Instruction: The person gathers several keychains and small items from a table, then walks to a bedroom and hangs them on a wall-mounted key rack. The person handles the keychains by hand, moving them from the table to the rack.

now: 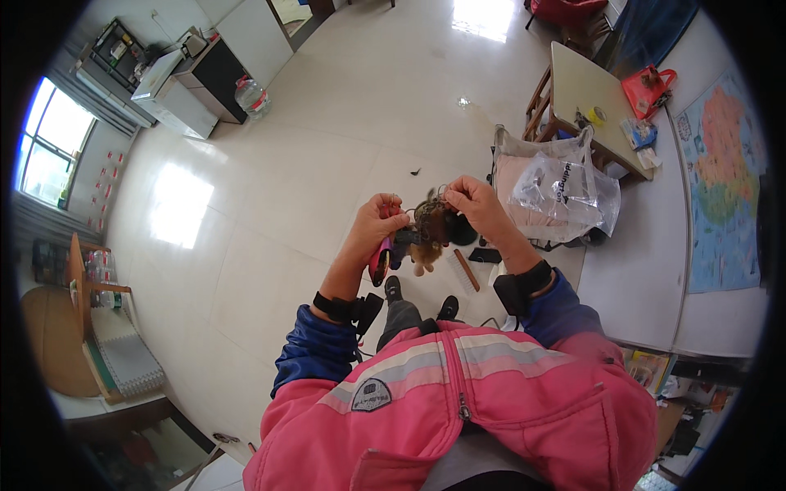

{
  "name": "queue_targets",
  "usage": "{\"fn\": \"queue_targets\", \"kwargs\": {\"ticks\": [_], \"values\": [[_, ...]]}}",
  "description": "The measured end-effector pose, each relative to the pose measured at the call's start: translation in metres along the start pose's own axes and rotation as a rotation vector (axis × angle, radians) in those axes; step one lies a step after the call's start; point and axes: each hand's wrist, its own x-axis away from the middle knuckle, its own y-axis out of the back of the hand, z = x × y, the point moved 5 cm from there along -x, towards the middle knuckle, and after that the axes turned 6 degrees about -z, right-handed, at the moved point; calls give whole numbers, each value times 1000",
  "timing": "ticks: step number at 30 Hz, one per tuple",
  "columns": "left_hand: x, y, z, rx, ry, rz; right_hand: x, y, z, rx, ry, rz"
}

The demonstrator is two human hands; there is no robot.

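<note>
A tangled bunch of key-ring charms [431, 222] hangs between my two hands, above the floor. My left hand [379, 220] pinches its left side; a pink-and-black item [381, 262] dangles below those fingers. With thumb and forefinger, my right hand [471, 199] grips a thin metal ring [441, 189] at the top right of the bunch. A tan plush charm [425, 253] droops from the underside, and a dark round piece [459, 229] hangs under my right hand. The smaller parts overlap too much to tell apart.
On the floor near my shoes lie a wooden-backed brush [466, 270] and a flat black object [485, 255]. A chair to the right bears a pink cushion [511, 184] and a transparent plastic bag [556, 193]. Beyond it stands a table [577, 86]. A large water bottle [252, 98] stands far left.
</note>
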Motion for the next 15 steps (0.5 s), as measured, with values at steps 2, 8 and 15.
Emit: {"fn": "queue_targets", "kwargs": {"ticks": [2, 8, 15], "values": [[3, 0, -12, -20, -20, 12, 1, -1, 8, -105, -19, 29], [6, -11, -58, -38, -24, 100, -12, 5, 31, -179, 86, 30], [-5, -38, -89, -253, -149, 227, -21, -16, 41, -47, 149, 179]]}}
